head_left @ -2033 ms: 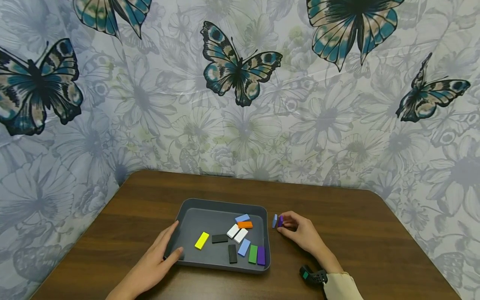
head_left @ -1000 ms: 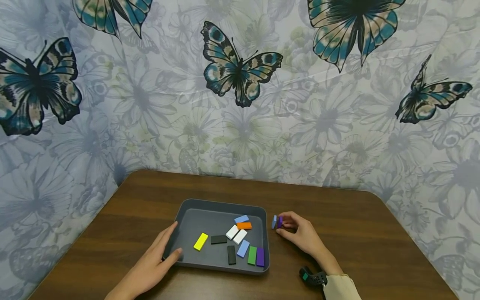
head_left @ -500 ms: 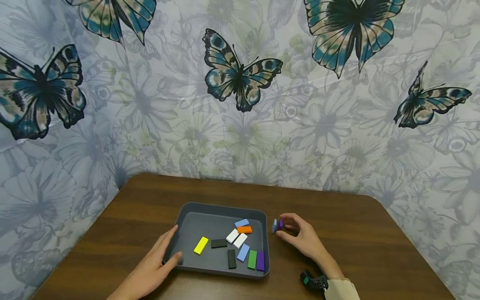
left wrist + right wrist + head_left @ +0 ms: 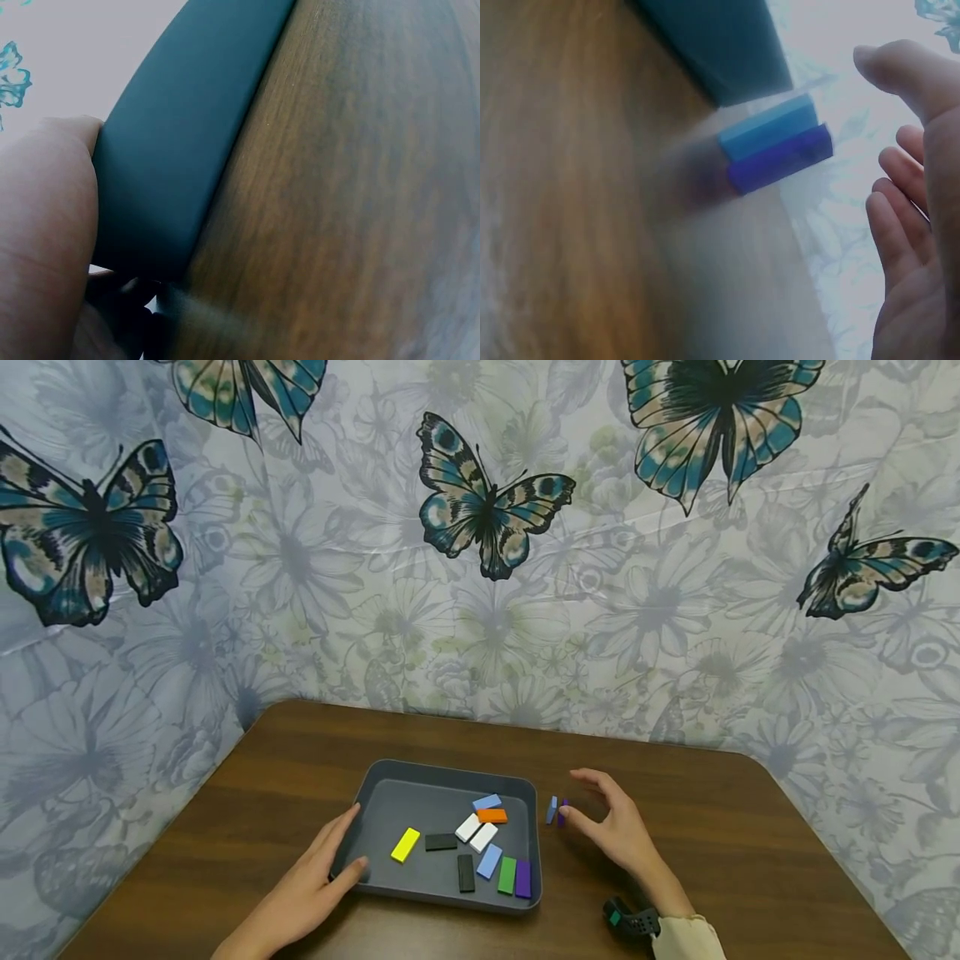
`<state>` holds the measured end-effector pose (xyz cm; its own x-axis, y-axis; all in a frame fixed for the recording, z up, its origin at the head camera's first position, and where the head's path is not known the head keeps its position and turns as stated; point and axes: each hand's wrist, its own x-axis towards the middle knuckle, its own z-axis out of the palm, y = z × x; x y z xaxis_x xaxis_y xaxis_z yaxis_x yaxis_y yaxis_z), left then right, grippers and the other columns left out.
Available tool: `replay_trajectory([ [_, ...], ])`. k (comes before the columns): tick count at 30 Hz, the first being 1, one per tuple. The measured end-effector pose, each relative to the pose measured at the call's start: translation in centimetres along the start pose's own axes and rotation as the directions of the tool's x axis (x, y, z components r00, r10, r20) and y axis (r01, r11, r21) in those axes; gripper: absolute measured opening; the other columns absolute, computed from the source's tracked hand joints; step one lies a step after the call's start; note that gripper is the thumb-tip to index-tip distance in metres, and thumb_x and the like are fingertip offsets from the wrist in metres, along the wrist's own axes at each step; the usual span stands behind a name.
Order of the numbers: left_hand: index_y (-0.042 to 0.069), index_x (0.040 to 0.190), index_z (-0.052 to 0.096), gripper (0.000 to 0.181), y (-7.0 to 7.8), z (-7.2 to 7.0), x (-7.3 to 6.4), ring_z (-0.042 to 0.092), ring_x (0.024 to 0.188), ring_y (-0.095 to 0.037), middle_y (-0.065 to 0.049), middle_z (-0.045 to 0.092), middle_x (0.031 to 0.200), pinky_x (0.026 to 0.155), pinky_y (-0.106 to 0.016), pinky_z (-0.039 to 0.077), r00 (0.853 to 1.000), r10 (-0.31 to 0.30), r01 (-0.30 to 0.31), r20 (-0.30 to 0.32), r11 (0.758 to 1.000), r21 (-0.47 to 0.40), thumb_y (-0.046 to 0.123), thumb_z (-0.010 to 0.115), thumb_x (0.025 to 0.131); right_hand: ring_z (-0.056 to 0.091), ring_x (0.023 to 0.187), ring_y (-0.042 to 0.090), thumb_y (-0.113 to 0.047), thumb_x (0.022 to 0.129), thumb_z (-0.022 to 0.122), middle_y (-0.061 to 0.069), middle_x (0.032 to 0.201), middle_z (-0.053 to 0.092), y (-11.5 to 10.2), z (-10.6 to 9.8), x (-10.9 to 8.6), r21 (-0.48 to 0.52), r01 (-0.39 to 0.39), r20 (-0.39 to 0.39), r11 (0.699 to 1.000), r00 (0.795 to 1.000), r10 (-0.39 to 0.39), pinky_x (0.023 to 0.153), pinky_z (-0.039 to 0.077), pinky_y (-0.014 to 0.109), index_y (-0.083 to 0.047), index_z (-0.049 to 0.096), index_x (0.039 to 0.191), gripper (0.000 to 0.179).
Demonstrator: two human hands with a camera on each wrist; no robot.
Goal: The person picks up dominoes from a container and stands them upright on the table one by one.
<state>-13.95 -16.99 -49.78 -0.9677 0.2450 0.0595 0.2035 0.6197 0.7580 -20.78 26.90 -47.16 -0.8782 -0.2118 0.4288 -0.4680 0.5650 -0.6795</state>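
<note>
My left hand (image 4: 307, 877) holds the near left corner of a grey rectangular tray (image 4: 442, 770). Its thumb (image 4: 52, 195) hooks over the rim in the left wrist view, with the other fingers mostly hidden. To the right of the tray, a light blue block (image 4: 552, 810) and a purple block (image 4: 562, 817) stand upright on the table, side by side with a narrow gap. Just beyond them, my right hand (image 4: 618, 827) is spread, thumb near the purple block. In the right wrist view its thumb and fingers are apart from the purple block (image 4: 780, 160), holding nothing.
Inside the tray lie several flat blocks, among them yellow (image 4: 405, 845), orange (image 4: 492, 816), green (image 4: 507, 876) and purple (image 4: 522, 878). A dark wristband device (image 4: 630, 918) is on my right wrist. Butterfly-patterned cloth (image 4: 495, 635) hangs behind the wooden table (image 4: 690, 793).
My right hand has let go of the purple block, spreading its fingers and drawing slightly right. The block stays standing behind the light blue one. My left hand keeps its place on the tray.
</note>
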Motion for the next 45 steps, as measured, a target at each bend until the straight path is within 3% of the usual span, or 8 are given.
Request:
replay_trajectory([
  [2, 0.026, 0.156, 0.013, 0.072, -0.1, 0.0, 0.0, 0.025, 0.143, -0.033, -0.005, 0.019, 0.159, 0.105, -0.061, 0.032, 1.000, 0.005, -0.005, -0.005, 1.000, -0.001, 0.051, 0.048, 0.097, 0.054, 0.120, 0.033, -0.015, 0.083, 0.077, 0.010, 0.131, 0.056, -1.3, -0.2, 0.1, -0.019, 0.033, -0.016, 0.999, 0.999, -0.033, 0.099, 0.045, 0.042, -0.007, 0.054, 0.129, 0.052],
  [7, 0.026, 0.156, 0.013, 0.072, -0.3, 0.1, 0.1, 0.025, 0.143, -0.032, -0.005, 0.019, 0.159, 0.105, -0.060, 0.032, 1.000, 0.018, -0.018, -0.021, 1.000, 0.007, 0.050, 0.049, 0.098, 0.055, 0.117, 0.031, -0.007, 0.081, 0.077, 0.010, 0.127, 0.058, -3.9, -0.6, 0.4, -0.051, 0.098, -0.039, 0.994, 0.994, -0.100, 0.098, 0.041, 0.013, -0.005, 0.055, 0.126, 0.050],
  [9, 0.027, 0.155, 0.013, 0.072, -0.4, 0.2, 0.1, 0.025, 0.143, -0.030, -0.003, 0.019, 0.159, 0.105, -0.060, 0.032, 1.000, 0.016, -0.016, -0.024, 1.000, 0.009, 0.050, 0.050, 0.097, 0.056, 0.117, 0.027, -0.006, 0.081, 0.077, 0.008, 0.125, 0.059, -4.6, -0.6, 0.5, -0.051, 0.110, -0.045, 0.993, 0.993, -0.112, 0.097, 0.039, 0.008, -0.006, 0.056, 0.125, 0.049],
  [17, 0.027, 0.156, 0.012, 0.072, -0.4, 0.2, 0.0, 0.027, 0.143, -0.032, -0.004, 0.019, 0.159, 0.105, -0.060, 0.033, 0.999, 0.022, -0.021, -0.030, 0.999, 0.023, 0.050, 0.049, 0.098, 0.056, 0.115, 0.009, -0.007, 0.082, 0.076, 0.005, 0.123, 0.060, -6.1, -0.3, 0.7, -0.048, 0.139, -0.052, 0.989, 0.989, -0.142, 0.097, 0.042, 0.013, -0.008, 0.058, 0.123, 0.045],
  [24, 0.026, 0.156, 0.013, 0.073, -0.1, 0.0, -0.3, 0.026, 0.143, -0.033, -0.005, 0.019, 0.159, 0.105, -0.060, 0.033, 1.000, -0.002, 0.002, 0.001, 1.000, -0.002, 0.052, 0.048, 0.097, 0.056, 0.114, 0.012, -0.007, 0.083, 0.075, 0.004, 0.124, 0.059, -7.6, 0.2, 1.0, -0.048, 0.173, -0.015, 0.984, 0.985, -0.174, 0.097, 0.042, 0.013, -0.007, 0.057, 0.125, 0.046],
  [31, 0.027, 0.156, 0.014, 0.074, 0.0, -0.1, 0.0, 0.026, 0.143, -0.029, -0.002, 0.020, 0.159, 0.106, -0.058, 0.033, 1.000, 0.003, -0.002, -0.026, 1.000, 0.006, 0.049, 0.052, 0.097, 0.055, 0.116, 0.012, -0.014, 0.082, 0.077, -0.002, 0.126, 0.057, -4.6, 1.5, 1.5, -0.026, 0.203, 0.016, 0.979, 0.979, -0.203, 0.097, 0.046, 0.023, -0.017, 0.056, 0.129, 0.051],
  [39, 0.026, 0.156, 0.014, 0.073, 0.1, -0.2, -0.2, 0.027, 0.143, -0.029, -0.003, 0.020, 0.159, 0.106, -0.058, 0.033, 1.000, 0.010, -0.010, -0.009, 1.000, 0.008, 0.051, 0.049, 0.097, 0.058, 0.116, 0.016, -0.022, 0.086, 0.073, -0.005, 0.125, 0.057, -5.2, 2.1, 1.6, -0.037, 0.231, 0.068, 0.972, 0.971, -0.229, 0.093, 0.050, 0.036, -0.022, 0.054, 0.130, 0.047],
  [45, 0.026, 0.155, 0.014, 0.073, 0.2, -0.3, -0.2, 0.026, 0.143, -0.030, -0.003, 0.020, 0.159, 0.106, -0.059, 0.032, 1.000, -0.007, 0.007, -0.008, 1.000, -0.001, 0.051, 0.050, 0.097, 0.059, 0.115, 0.022, -0.027, 0.089, 0.071, -0.006, 0.126, 0.058, -5.7, 2.9, 2.1, -0.041, 0.226, 0.120, 0.973, 0.968, -0.220, 0.093, 0.050, 0.039, -0.026, 0.053, 0.131, 0.045],
])
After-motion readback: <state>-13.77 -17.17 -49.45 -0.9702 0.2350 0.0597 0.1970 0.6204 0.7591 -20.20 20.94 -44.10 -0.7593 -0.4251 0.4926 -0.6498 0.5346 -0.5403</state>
